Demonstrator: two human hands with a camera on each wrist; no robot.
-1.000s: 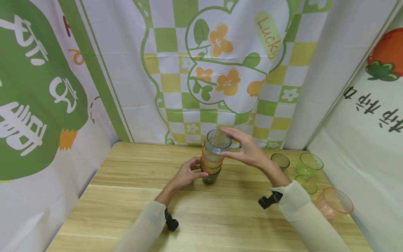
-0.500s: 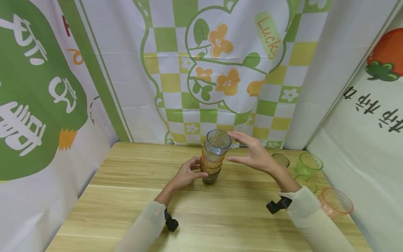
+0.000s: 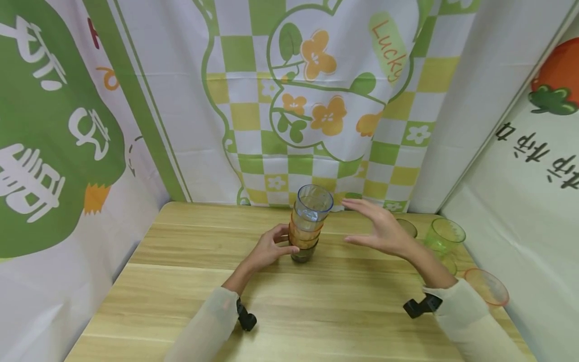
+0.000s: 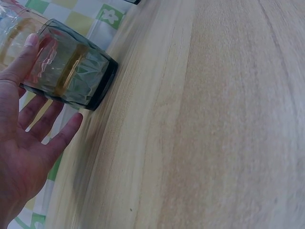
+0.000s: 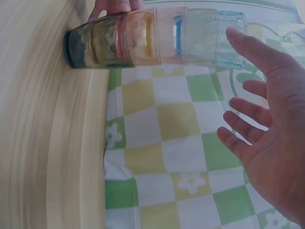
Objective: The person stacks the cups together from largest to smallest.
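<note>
Left grip (image 3: 267, 250): holding the lower part of the cup stack, the thumb across its near face and the fingers round its left side.
Right grip (image 3: 384, 229): wide, thumb and fingers spread well apart with nothing between them; it hangs just to the right of the stack's upper part, not touching it in the head view.
Cup stack (image 3: 306, 225): see-through cups nested one in another, standing on the bench towards its far edge, near the middle.
Top cup (image 3: 315, 202): clear, with a blue rim, its mouth facing up.
Middle of the stack: orange-tinted.
Bottom cup (image 4: 93, 76): dark grey-green, its base on the bench.
Right side of the bench: a green cup (image 3: 445, 234), a dark cup (image 3: 408, 228) partly behind the right grip, and an orange-rimmed cup (image 3: 490, 287) partly behind the right sleeve (image 3: 475, 322).
Bench (image 3: 203, 226): pale wood grain.
Backdrop (image 3: 325, 166): green, yellow and white checked cloth with orange flowers.
</note>
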